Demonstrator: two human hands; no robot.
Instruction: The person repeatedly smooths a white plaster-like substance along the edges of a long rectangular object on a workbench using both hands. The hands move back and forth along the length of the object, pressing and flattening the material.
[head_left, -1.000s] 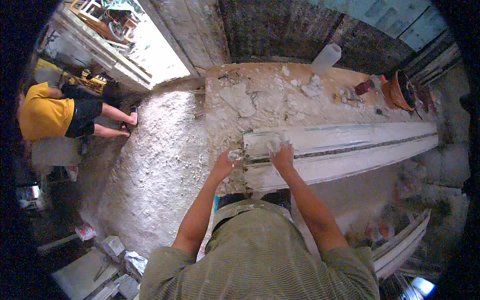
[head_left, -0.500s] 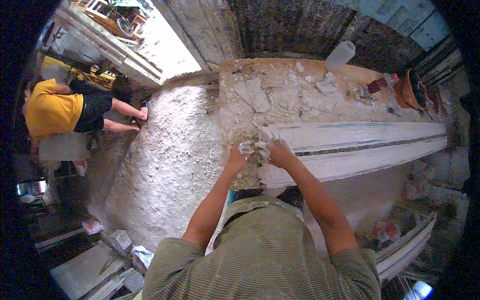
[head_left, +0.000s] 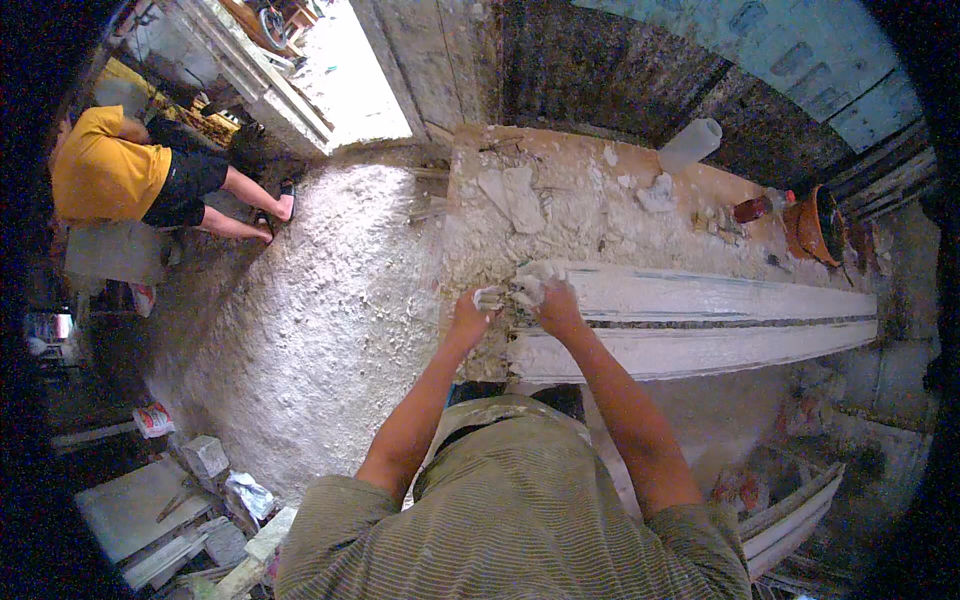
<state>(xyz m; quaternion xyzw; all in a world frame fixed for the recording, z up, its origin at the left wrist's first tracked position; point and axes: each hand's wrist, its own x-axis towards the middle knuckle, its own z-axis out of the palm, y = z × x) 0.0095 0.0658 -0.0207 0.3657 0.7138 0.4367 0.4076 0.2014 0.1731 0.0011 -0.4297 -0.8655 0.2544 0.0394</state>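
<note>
My left grip (head_left: 474, 312) is half curled beside the left ends of two long white strips, its fingers coated in white; whether they pinch anything I cannot tell, since the coating blends with the crumbs around them. My right grip (head_left: 553, 302) is bent over the left end of the far strip (head_left: 700, 291), covering its corner, and I can't make out whether it has hold of anything or only rests there. The near strip (head_left: 690, 350) lies alongside, a dark gap between the two, both on the bench (head_left: 590, 152); my right forearm crosses and hides part of the near one. Farther back, the dark red item (head_left: 750, 209) beside the orange-brown bucket (head_left: 812, 226) is too small to identify. Glare washes out the doorway (head_left: 365, 85).
</note>
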